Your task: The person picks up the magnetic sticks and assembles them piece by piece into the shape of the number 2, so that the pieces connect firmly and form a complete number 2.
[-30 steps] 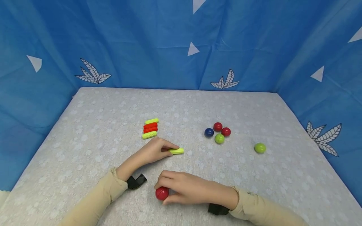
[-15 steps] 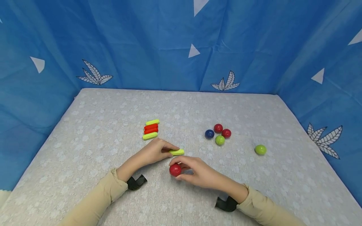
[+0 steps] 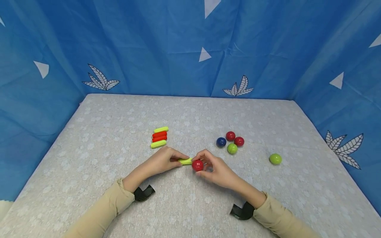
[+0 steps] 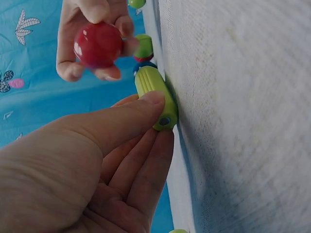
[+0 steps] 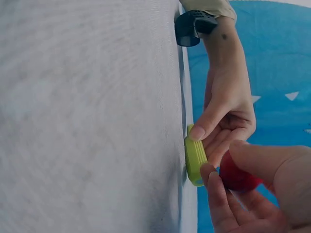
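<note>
My left hand (image 3: 163, 160) pinches a ribbed yellow-green rod (image 3: 185, 161) between thumb and fingers, low over the cloth. In the left wrist view the rod's near end shows a small grey disc (image 4: 165, 121). My right hand (image 3: 219, 172) grips a glossy red ball (image 3: 197, 165) in its fingertips. The ball is beside the rod's right end and overlaps it in the head view. From the right wrist, the red ball (image 5: 238, 174) appears just off the rod's end, with a fingertip close to the rod (image 5: 196, 160).
Behind the left hand lie two red rods (image 3: 159, 136) between two yellow-green rods (image 3: 158, 144). Back right, a blue ball (image 3: 221, 142), two red balls (image 3: 230, 136) and a green ball (image 3: 232, 148) cluster. Another green ball (image 3: 275, 159) sits farther right. Blue curtains (image 3: 154, 49) surround the table.
My right hand has carried the red ball forward and to the right, from near the front up to the rod's right end. The left hand keeps its hold on the rod, nearly still.
</note>
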Available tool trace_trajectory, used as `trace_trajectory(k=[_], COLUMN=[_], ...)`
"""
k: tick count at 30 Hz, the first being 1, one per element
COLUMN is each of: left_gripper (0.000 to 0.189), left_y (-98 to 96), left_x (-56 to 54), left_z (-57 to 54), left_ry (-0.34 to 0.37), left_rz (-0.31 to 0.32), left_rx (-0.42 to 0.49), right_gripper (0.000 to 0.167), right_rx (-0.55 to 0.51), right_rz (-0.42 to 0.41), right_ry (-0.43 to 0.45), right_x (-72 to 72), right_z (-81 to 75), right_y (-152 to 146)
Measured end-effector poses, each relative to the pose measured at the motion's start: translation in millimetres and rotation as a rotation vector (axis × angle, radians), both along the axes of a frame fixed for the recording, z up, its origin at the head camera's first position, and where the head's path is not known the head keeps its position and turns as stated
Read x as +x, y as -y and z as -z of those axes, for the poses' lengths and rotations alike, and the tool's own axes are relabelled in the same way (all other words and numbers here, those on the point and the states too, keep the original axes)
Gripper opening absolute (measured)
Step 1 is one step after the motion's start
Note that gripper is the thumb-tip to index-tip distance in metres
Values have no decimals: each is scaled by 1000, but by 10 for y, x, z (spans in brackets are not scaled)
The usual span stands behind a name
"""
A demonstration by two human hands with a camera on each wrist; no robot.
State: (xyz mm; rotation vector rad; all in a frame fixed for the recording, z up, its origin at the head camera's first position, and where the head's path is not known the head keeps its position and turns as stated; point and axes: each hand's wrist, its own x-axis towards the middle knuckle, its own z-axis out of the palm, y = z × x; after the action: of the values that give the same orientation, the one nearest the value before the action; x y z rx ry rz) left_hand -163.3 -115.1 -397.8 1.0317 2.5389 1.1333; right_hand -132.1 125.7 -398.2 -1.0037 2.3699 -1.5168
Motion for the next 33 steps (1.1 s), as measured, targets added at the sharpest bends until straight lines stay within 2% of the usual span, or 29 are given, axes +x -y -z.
trace_trajectory(k=[5,8,13,15,19,21,22,26,33], left_gripper=[28,28,28,28,28,28,28,28,29], left_y=[1,2,-1,-2,-1,-1,0,-3,-12], left_x=[3,4,1,0,-1,0,0,0,-5], left_z=[-2,0,2,2,0,0,0,-1,6], left_ry=[-2,-5,1,2,-1,-1,-2,-6,-6], left_rz=[0,-4,-9,-9,-12,-15,-17,-18,-8], left_rx=[-1,-5,-4,-5,-10,-11,-12,-12,-9], right_gripper=[40,36,36,36,38,39,40,40,40], right_rx=[-52,-16,68,70,92,119,130,162,160], right_rz=[14,84,199,209,223,237,244,260,261], right_ry=[40,33,-44,-32,-19,-38,-58,-121,-123], right_x=[-42,-64,-117,-111,-133,-143,-168,-179,-196], right_z=[47,63,107,73,105,124,184,207,225], right_y=[-28,-47,-74,-63,-53,-38,-45,-11,24])
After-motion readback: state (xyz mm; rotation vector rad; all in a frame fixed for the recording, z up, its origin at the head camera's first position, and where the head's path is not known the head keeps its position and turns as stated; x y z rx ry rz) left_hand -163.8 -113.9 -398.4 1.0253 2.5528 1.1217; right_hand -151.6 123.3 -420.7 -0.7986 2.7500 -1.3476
